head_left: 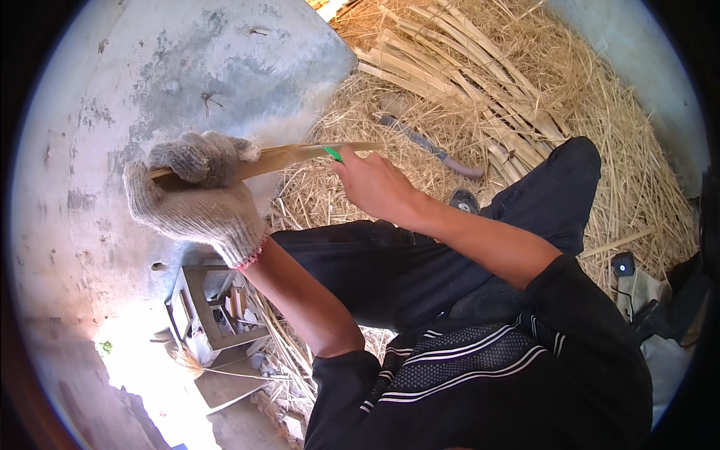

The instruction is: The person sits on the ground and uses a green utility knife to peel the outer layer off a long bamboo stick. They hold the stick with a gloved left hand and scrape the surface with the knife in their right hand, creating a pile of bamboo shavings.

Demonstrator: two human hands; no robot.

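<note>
My left hand, in a grey knitted glove with a red-edged cuff, is closed around a long bamboo strip. The strip reaches from the glove toward the right, over the straw. My bare right hand is closed at the strip's far part, with a small green piece of a tool showing at its fingertips. Most of that tool is hidden by the hand, so its kind does not show. The green piece lies against or very near the strip.
Split bamboo strips lie piled on straw at the upper right. A long curved blade with a handle rests on the straw beyond my right hand. A worn wall stands at left, above a small open wooden box holding scraps.
</note>
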